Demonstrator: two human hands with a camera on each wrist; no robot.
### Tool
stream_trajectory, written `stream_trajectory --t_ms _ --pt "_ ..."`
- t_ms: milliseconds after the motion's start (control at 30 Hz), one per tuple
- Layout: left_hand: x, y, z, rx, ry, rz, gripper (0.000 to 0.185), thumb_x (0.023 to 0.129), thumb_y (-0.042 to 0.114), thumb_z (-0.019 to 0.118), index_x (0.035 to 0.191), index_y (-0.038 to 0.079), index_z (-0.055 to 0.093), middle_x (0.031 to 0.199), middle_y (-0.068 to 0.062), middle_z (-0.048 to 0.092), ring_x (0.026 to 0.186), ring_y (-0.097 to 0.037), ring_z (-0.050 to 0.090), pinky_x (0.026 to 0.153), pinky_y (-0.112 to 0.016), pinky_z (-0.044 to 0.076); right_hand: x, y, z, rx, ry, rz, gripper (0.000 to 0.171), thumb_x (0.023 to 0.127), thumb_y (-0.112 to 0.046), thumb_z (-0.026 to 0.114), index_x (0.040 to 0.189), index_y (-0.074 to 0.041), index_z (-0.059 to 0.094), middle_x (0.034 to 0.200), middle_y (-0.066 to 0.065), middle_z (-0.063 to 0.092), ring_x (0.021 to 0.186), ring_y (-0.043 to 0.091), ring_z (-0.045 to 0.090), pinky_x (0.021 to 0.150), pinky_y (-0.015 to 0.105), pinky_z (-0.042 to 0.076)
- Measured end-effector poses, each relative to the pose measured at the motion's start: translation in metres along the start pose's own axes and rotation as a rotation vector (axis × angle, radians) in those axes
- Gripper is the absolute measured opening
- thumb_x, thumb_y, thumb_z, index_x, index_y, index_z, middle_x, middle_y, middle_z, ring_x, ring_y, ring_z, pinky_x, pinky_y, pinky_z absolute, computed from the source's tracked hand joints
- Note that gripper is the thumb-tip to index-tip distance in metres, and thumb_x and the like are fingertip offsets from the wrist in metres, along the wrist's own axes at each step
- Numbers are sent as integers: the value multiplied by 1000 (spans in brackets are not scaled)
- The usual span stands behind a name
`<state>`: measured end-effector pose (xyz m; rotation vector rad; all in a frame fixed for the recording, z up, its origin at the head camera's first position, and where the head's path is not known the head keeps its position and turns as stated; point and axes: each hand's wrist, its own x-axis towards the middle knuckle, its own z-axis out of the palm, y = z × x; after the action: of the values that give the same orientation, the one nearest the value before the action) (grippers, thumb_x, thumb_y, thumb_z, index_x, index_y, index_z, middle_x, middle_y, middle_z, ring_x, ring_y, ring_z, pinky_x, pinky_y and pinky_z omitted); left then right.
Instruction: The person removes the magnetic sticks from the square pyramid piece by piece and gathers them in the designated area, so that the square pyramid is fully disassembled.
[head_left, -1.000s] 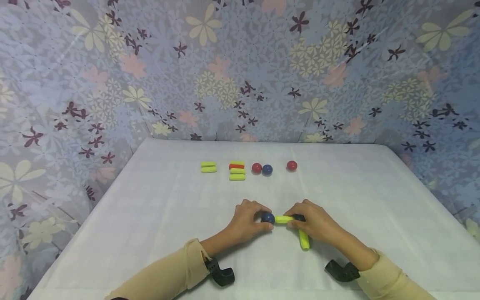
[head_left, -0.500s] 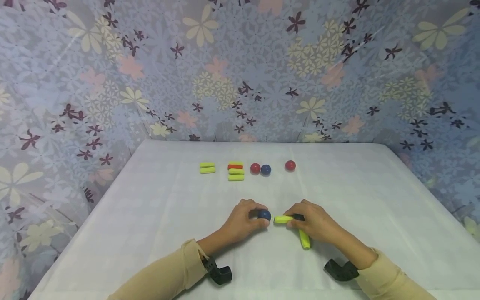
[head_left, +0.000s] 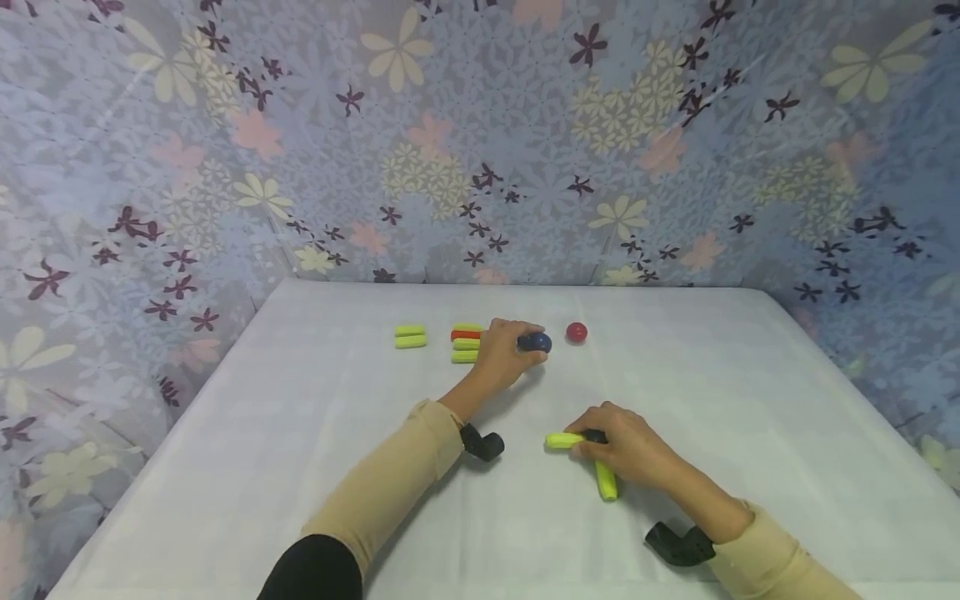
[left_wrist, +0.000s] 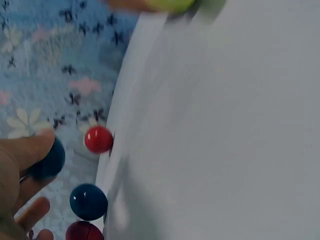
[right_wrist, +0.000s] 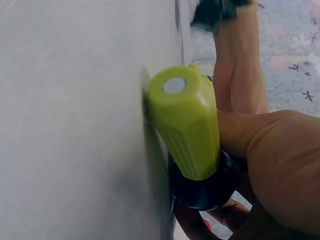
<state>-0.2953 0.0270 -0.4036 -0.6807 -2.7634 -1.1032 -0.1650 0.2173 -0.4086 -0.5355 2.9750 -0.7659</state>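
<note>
Near you, your right hand point(head_left: 626, 450) curls round a dark ball point(right_wrist: 207, 187) joining two yellow rods point(head_left: 564, 440), and presses them on the counter point(head_left: 712, 375) so they do not roll; free room lies to every side. Farther, your left hand point(head_left: 504, 354) pinches a blue ball point(head_left: 536, 342) beside the rod stack point(head_left: 465, 343) and a red ball point(head_left: 576, 332), near the far edge.

Two bare hands, long beige sleeves, dark cuff under the left sleeve, black camera mount strapped at each wrist
</note>
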Motion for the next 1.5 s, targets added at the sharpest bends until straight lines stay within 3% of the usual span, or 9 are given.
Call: stream_trajectory --t_ms 167,333,700,967,1233,1367,1500 --pt "26 -2 11 121 -34 -15 42 83 41 68 124 30 61 126 4 61 123 -18 44 101 -39 31 0 -3 1 -6 12 -15 20 80 -21 73 99 -23 72 95 -10 67 88 8 54 77 30 44" --pt "36 -2 18 207 -48 -17 44 83 43 68 124 30 62 125 6 63 122 -18 44 101 -38 31 0 -4 1 -5 21 -34 20 80 -22 73 99 -23 71 94 -11 66 86 7 52 75 27 42" --pt "43 -7 21 327 -90 -29 44 84 40 67 126 25 60 128 4 62 115 -19 47 99 -40 32 -2 -6 1 -27 21 -38 23 78 -24 75 100 -23 72 92 -15 65 86 6 47 72 23 40" --pt "44 -10 22 313 -104 -49 44 86 40 66 127 26 58 127 4 61 116 -19 46 103 -40 31 -10 2 -12 -74 76 -29 35 78 -28 75 111 -18 69 106 -6 67 94 11 50 80 34 44" --pt "43 -9 20 311 -109 -51 46 85 40 67 128 26 58 128 4 61 117 -19 45 104 -40 30 -15 12 -17 -12 18 37 37 80 -32 72 115 -19 68 107 -4 69 91 11 52 77 30 43" --pt "39 -6 16 307 -38 -48 45 86 44 65 127 27 59 125 4 61 120 -20 44 103 -41 30 -15 13 -17 15 0 61 36 82 -34 70 114 -20 68 108 -1 68 94 14 55 79 36 46" --pt "25 0 6 198 141 -21 32 89 39 61 117 26 65 119 2 63 119 -21 44 98 -40 32 -16 14 -17 44 0 92 37 82 -36 70 114 -19 68 110 2 68 101 21 59 84 45 48"
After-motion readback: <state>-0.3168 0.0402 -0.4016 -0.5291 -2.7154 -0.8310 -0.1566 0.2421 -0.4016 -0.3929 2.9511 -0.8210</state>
